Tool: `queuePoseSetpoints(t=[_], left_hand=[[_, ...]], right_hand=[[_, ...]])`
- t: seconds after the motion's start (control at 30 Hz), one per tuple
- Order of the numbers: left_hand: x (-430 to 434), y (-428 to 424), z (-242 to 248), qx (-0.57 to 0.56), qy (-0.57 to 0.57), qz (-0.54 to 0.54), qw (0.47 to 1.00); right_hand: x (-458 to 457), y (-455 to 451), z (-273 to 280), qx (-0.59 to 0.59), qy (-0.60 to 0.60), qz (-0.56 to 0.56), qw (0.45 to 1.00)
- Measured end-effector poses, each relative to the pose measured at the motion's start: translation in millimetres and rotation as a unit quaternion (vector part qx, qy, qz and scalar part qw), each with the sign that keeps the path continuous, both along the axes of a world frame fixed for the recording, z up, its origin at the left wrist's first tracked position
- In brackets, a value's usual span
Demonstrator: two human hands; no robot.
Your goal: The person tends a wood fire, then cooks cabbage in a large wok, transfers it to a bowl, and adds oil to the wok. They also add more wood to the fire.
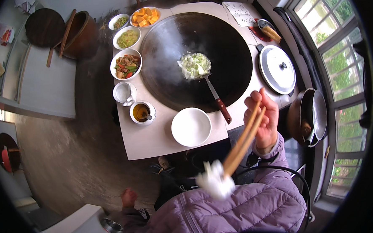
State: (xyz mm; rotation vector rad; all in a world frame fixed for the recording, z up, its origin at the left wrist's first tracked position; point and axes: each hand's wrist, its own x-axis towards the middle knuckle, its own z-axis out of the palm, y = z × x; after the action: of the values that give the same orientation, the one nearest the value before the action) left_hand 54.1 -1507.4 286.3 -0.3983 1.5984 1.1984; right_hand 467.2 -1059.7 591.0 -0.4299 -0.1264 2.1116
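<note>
My right hand point(264, 120) grips a pair of wooden chopsticks point(245, 142). Their tips hold a blurred white clump of food point(217, 180) in front of my chest. Down by my side, at lower left, is my left hand point(129, 197); it is too small and blurred to tell how its fingers lie. Chopped pale-green cabbage point(195, 66) sits in a large, steaming black wok point(231, 66). A metal spatula point(216, 94) with a wooden handle rests with its blade at the cabbage and its handle over the wok's rim. Near the counter's front edge stands a white bowl point(191, 127).
Along the left are bowls of cubed orange squash point(145, 17), green pieces point(120, 22), shredded vegetable point(127, 38) and mixed stir-fry point(126, 65). Closer stand a white cup point(123, 92) and an oil jar point(141, 113). A lidded pan point(278, 68) and a deep pot point(300, 118) line the right.
</note>
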Motion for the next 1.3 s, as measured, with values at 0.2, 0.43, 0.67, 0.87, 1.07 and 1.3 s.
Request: queuePoseSetpoints(t=[0.2, 0.43, 0.67, 0.87, 1.07, 1.3], left_hand=[[-44, 19, 9, -0.093, 0.037, -0.072, 0.992], [-108, -7, 10, -0.06, 0.026, -0.109, 0.992], [-136, 35, 55, -0.034, 0.179, -0.202, 0.962], [-74, 152, 111, 0.217, 0.416, -0.375, 0.799], [-12, 237, 130, 0.32, 0.651, -0.506, 0.467], [5, 266, 93, 0.3, 0.607, -0.613, 0.406]], right_hand=[[-27, -73, 16, 0.07, 0.031, 0.018, 0.997], [-74, -133, 3, 0.225, 0.107, 0.033, 0.968], [-163, -157, -79, -0.011, -0.151, 0.027, 0.988], [-247, -179, -187, -0.14, -0.217, 0.045, 0.965], [-264, -167, -229, -0.135, -0.233, 0.024, 0.963], [-255, -160, -236, -0.14, -0.187, 0.043, 0.971]])
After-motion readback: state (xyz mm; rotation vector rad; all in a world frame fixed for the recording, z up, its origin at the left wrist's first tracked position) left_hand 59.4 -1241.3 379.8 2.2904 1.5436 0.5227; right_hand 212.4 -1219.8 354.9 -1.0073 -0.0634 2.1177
